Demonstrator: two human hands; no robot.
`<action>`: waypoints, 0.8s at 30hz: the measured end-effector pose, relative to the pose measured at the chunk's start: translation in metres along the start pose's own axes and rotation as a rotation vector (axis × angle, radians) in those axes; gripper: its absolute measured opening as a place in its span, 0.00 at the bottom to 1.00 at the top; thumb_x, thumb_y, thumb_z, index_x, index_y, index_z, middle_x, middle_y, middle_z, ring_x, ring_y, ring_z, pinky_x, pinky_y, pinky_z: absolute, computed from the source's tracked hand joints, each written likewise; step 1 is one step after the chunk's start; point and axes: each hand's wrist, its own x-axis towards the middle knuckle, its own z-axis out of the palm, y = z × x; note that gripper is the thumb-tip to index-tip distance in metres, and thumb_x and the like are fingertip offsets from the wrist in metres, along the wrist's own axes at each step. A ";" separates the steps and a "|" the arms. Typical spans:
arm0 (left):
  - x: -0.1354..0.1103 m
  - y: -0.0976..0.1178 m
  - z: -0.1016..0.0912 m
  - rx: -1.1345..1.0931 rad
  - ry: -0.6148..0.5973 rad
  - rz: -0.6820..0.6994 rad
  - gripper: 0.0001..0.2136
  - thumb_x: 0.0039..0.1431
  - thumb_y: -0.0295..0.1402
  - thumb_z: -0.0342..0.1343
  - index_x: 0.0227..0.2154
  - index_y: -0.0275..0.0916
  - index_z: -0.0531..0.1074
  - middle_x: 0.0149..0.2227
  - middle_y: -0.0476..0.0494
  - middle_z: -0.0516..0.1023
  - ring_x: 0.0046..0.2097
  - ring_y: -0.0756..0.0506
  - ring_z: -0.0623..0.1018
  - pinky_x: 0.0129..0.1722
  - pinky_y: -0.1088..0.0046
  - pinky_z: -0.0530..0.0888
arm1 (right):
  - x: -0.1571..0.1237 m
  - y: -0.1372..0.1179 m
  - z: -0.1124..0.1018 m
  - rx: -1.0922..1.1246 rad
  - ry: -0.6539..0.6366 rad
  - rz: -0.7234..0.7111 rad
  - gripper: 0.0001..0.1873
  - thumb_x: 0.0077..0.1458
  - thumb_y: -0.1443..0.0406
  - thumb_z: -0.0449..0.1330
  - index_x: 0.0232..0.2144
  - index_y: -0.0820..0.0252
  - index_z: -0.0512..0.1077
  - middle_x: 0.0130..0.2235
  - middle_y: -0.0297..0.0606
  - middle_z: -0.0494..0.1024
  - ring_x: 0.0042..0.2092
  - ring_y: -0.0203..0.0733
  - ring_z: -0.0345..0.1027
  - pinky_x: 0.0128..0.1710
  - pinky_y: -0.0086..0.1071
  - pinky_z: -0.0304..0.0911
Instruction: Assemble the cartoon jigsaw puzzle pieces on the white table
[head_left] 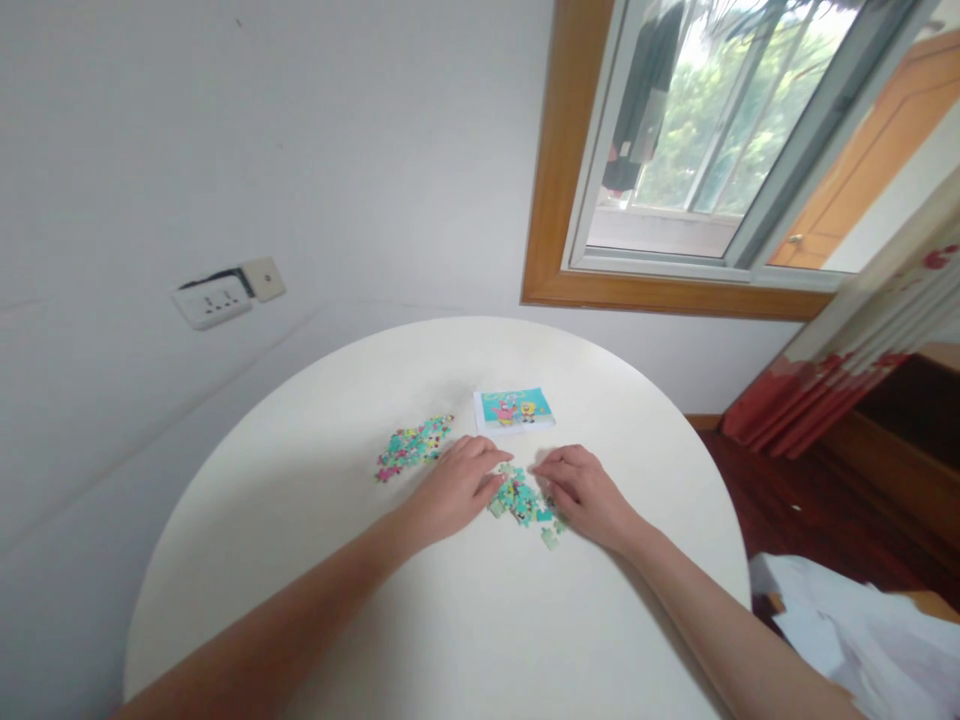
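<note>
The left hand I have parted at thumb and fingertips, with nothing I can see between them; the right hand curls opposite, and from this far off I can't tell whether it pinches a piece. Both rest at the white table spreading out beneath them. Just beyond the fingertips lies the picture card, cartoon side up. Past the left knuckles, on the outer side, sits the larger heap of puzzle pieces; the smaller heap is between my two hands. So far I judge the pieces only parted into two groups: I make out no joined section, so all the fitting seems left. One pale piece lies nearer me, left of the right wrist.
</note>
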 end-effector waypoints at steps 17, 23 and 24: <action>-0.011 0.003 -0.003 -0.124 -0.157 0.089 0.06 0.62 0.32 0.55 0.40 0.40 0.75 0.38 0.45 0.73 0.43 0.45 0.71 0.45 0.69 0.66 | -0.004 -0.009 -0.003 0.020 -0.138 -0.045 0.09 0.55 0.64 0.62 0.40 0.56 0.76 0.32 0.38 0.71 0.38 0.42 0.64 0.41 0.36 0.58; -0.009 -0.005 -0.016 -0.160 -0.193 0.060 0.08 0.63 0.33 0.53 0.34 0.40 0.78 0.37 0.45 0.72 0.42 0.46 0.71 0.44 0.71 0.65 | -0.006 -0.010 -0.001 0.035 -0.123 -0.057 0.09 0.56 0.65 0.61 0.41 0.55 0.75 0.34 0.38 0.72 0.40 0.42 0.64 0.42 0.37 0.58; -0.010 -0.005 -0.018 -0.167 -0.206 0.048 0.09 0.64 0.33 0.53 0.33 0.39 0.78 0.37 0.45 0.72 0.41 0.46 0.71 0.43 0.71 0.65 | -0.006 -0.011 -0.002 0.038 -0.128 -0.055 0.09 0.57 0.65 0.60 0.42 0.55 0.75 0.35 0.38 0.72 0.40 0.42 0.64 0.42 0.37 0.58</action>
